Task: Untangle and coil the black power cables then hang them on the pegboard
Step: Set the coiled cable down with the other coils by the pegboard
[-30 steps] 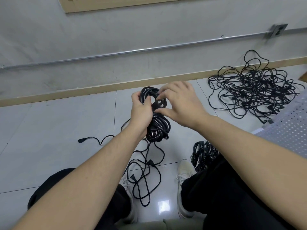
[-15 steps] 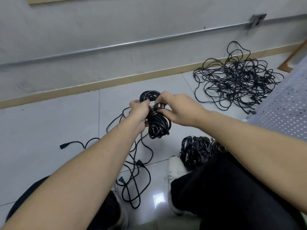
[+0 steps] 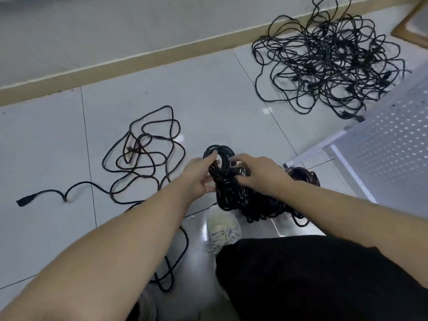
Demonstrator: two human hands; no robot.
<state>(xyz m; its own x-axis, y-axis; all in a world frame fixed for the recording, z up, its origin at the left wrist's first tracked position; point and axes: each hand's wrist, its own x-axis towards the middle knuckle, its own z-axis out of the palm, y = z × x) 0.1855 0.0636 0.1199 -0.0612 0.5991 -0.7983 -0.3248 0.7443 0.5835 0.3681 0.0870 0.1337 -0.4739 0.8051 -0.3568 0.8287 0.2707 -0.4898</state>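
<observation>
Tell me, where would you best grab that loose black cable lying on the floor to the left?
Probably by the connector end of the loose cable. It lies stretched out alone at the far left, clear of the loops, so a hand coming from above and the left could pinch it without snagging. The middle is a knot of overlapping loops.

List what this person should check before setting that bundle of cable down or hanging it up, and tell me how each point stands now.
1. Left hand holds the coiled cable: ok, fingers hooked through its top loop.
2. Right hand controls the plug end: ok, fingers are on it.
3. Plug end tucked so the coil will not unwind: cannot tell, fingers cover it.
4. Pegboard close by: ok, on the right; no hook visible.
5. Loose cable on the floor kept separate from the coil: cannot tell.
6. Tangled pile sorted: not ok.
</observation>
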